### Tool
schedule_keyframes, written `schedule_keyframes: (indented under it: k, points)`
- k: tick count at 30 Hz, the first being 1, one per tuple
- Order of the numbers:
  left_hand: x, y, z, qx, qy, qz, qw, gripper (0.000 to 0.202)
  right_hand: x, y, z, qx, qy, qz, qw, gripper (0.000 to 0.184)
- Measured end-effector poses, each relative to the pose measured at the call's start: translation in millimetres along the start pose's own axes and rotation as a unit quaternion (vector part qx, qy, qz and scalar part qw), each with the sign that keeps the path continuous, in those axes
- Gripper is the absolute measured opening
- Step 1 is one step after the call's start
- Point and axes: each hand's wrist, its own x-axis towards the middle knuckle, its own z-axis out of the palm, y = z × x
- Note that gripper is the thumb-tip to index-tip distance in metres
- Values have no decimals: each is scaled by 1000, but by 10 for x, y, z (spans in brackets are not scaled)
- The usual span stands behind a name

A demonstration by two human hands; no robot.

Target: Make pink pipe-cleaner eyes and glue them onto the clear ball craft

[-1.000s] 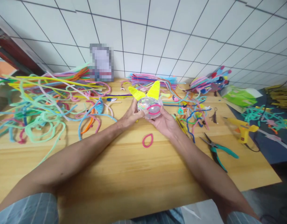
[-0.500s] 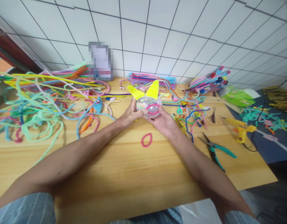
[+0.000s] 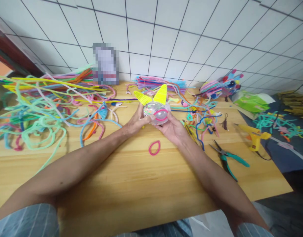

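- Tabletop (image 3: 131,187): hard wood below; a loosened grip, I judge, would drop the clear ball (image 3: 158,113) and let it roll among the pipe cleaners (image 3: 42,112).
- Left hand (image 3: 136,122): fingers curled, tips pressed on the ball's left side.
- Right hand (image 3: 173,130): half closed, cupping it from beneath and behind.
- Ball itself: gripped between both hands, just above mid-table.
- Yellow cones (image 3: 162,94): a tighter squeeze might bend them.
- Pink loop (image 3: 154,147): lying loose near the wrists.

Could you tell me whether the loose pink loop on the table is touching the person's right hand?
Apart. The head view shows bare wood between the pink loop and the right hand, which grips the clear ball.
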Motion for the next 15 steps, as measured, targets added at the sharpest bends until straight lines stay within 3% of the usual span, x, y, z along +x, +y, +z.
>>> schedule_keyframes:
  k: [4,15]
  points:
    - [-11,-2,-11,38,-36,12,999,93,9,3,-2,8,-2,1,1000,41]
    - [-1,14,25,41,-23,22,999,102,35,21,-67,-8,-2,4,1000,42]
